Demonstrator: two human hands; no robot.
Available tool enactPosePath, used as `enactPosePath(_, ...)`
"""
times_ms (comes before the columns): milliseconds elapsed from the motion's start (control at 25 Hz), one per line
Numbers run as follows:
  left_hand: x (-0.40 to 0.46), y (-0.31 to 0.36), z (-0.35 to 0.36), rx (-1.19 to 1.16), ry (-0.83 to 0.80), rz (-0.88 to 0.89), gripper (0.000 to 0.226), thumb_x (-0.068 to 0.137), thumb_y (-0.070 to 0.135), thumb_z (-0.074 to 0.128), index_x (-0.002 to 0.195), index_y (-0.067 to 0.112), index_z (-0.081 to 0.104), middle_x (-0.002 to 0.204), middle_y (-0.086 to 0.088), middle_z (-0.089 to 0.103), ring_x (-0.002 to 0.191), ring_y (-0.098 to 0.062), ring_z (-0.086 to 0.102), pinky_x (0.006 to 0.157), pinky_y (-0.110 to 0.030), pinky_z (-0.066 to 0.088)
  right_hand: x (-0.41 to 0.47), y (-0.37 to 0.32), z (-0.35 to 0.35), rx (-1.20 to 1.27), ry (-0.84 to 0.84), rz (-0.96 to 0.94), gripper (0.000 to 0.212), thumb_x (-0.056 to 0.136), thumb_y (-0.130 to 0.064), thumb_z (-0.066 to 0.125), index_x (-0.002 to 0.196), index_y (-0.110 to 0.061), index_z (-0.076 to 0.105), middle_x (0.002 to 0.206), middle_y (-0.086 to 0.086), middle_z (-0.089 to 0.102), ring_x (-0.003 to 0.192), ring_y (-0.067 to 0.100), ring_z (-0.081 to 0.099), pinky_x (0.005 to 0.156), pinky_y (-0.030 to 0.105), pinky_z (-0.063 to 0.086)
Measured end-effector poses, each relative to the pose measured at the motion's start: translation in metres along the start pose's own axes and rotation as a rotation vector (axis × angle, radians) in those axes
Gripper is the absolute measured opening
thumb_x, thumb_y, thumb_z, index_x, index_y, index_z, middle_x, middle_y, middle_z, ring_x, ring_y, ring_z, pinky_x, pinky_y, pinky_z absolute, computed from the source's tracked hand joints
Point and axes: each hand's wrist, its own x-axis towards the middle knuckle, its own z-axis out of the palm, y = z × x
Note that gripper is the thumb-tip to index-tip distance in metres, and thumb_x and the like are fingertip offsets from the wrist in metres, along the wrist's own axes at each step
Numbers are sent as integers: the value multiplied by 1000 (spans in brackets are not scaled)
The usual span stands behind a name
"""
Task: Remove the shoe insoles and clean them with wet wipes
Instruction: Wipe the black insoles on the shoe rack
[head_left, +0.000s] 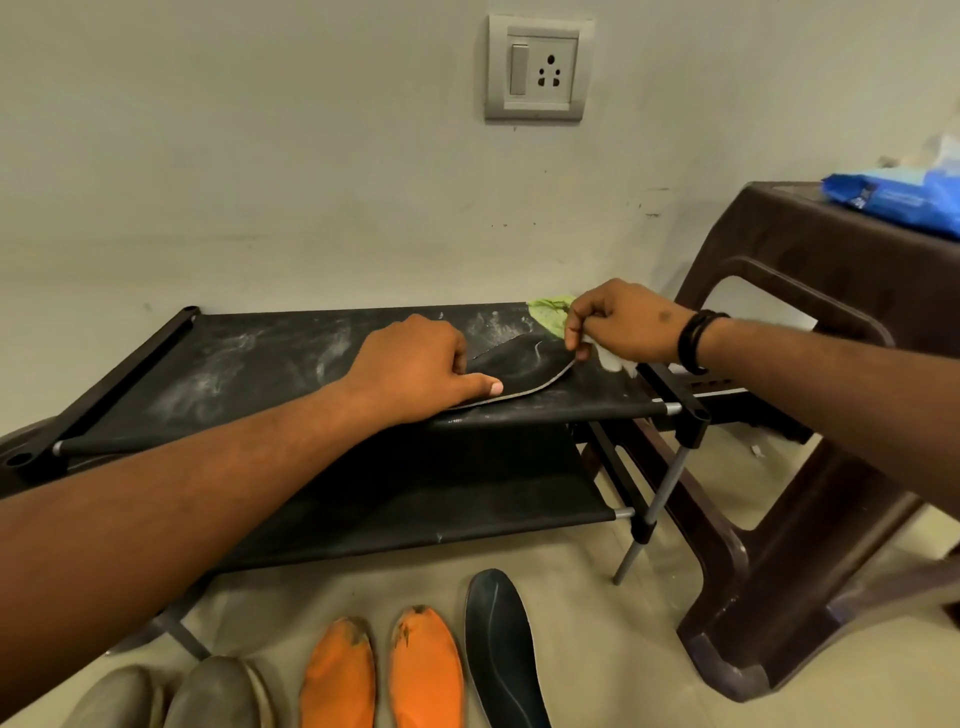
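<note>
Floor tile right under me carried the queue: two grey insoles (171, 696) at the left, two orange insoles (384, 670) with grimy toes, one dark insole (501, 649) at the right. All lay flat, side by side, well apart from the work above. My guess was they sat there to keep them sorted, but I could not tell cleaned from uncleaned.

Next up, the shoe rack (291, 364), top fabric shelf streaked with white dust. The black insole (524, 371) being cleaned lay flat on that shelf, toward its right end. My left hand (415, 364) pressed down on its near end, thumb stretched along the edge, the other fingers curled under. Judged purpose: pin it so it wouldn't slide while wiping. My right hand (618, 322) had its fingers pinched together on a white wet wipe (610, 358) at the insole's far tip, so the wiping was working that edge. A dark band (696, 340) sat on that wrist.

Just behind the right hand, a green scrap (550, 312) lay on the shelf's back corner; what it was, I could not tell.

Further right, the brown plastic table (810, 249) held the blue wipes pack (898, 200), within reach for the next sheet. Print on the pack was too blurred to read. On the wall, a switch and socket plate (537, 67), no lettering visible.
</note>
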Motion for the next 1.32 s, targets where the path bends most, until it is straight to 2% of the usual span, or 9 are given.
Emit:
enactPosePath(120, 11, 9, 6, -57, 36, 36, 61, 75, 76, 63, 116, 31, 65, 111, 10, 68, 105, -13, 62, 83, -37, 54, 1, 1, 1, -21, -48, -67, 32, 87, -1, 46, 74, -15, 72, 79, -4, 72, 75, 5, 65, 72, 22, 47)
enactPosePath(240, 24, 14, 13, -204, 90, 133, 74, 82, 61, 68, 145, 30, 45, 133, 3, 60, 120, -16, 56, 99, -42, 50, 15, -7, 1, -82, -136, -161, 30, 86, -4, 48, 70, -16, 69, 73, -3, 71, 76, 15, 67, 76, 30, 53)
enactPosePath(320, 35, 18, 18, -350, 182, 186, 53, 89, 44, 70, 138, 28, 56, 122, 4, 68, 108, -13, 62, 94, -40, 53, 26, -13, 0, -77, -183, -192, 26, 88, -5, 49, 72, -14, 67, 72, 1, 70, 70, 19, 65, 71, 34, 52)
enactPosePath(400, 47, 23, 20, -512, 272, 140, 24, 92, 29, 71, 115, 23, 74, 97, 7, 75, 87, -9, 67, 83, -38, 56, 32, -12, 0, 9, -169, -209, 21, 91, -4, 48, 80, -14, 62, 74, 6, 69, 66, 15, 64, 63, 30, 51)
enactPosePath(560, 67, 31, 25, -790, 313, -62, 10, 90, 19, 74, 98, 16, 79, 79, 2, 76, 65, -12, 72, 69, -35, 63, 22, 15, -2, 268, 38, -159, 25, 94, -2, 47, 110, -21, 52, 79, 6, 74, 63, 21, 69, 56, 38, 53)
enactPosePath(760, 77, 42, 29, -1068, 263, -205, 12, 86, 14, 78, 97, 12, 76, 81, -9, 77, 73, -26, 75, 67, -36, 63, 1, 46, -6, 224, 90, -86, 10, 93, -20, 64, 89, -20, 73, 72, -2, 74, 63, 35, 63, 64, 49, 53)
enactPosePath(960, 64, 55, 12, -1473, 159, -398, 21, 86, 7, 76, 105, 0, 72, 96, -15, 77, 89, -26, 76, 69, -30, 63, -12, 36, -8, 172, -94, -58, 6, 86, -17, 73, 90, -19, 75, 76, -5, 72, 63, 4, 62, 62, 18, 47)
enactPosePath(1120, 47, 61, 0, -1471, 163, -321, 24, 85, 5, 77, 106, -4, 70, 92, -15, 77, 82, -24, 76, 67, -30, 63, -19, 8, -7, 370, -68, -43, 26, 86, -33, 71, 94, -9, 75, 83, 4, 73, 72, 12, 64, 66, 23, 50)
enactPosePath(1320, 41, 62, -12, -1547, 229, -372, 41, 77, 8, 84, 111, -5, 65, 87, -12, 75, 72, -22, 74, 61, -25, 60, -30, -2, -7, 538, -114, -94, 22, 90, -23, 66, 93, -4, 75, 87, 9, 75, 80, 17, 69, 76, 29, 53)
